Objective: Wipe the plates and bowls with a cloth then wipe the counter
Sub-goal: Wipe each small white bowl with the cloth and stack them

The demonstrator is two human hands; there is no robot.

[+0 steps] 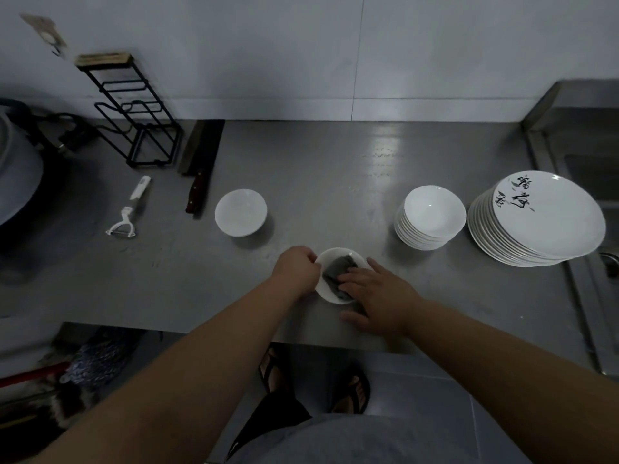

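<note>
A small white bowl (340, 257) sits near the front edge of the steel counter (335, 182). My left hand (296, 271) grips its left rim. My right hand (375, 296) lies flat with straight fingers, pressing a grey cloth (336, 269) into the bowl. Another white bowl (240, 212) stands alone to the left. A stack of white bowls (430, 217) and a stack of white plates (536, 219) with black brush lettering stand at the right.
A cleaver (201, 169), a white peeler (129, 209) and a black wire rack (134, 112) lie at the back left. A large pot (16, 169) is at the far left, a sink (589, 169) at the right. The wall runs behind.
</note>
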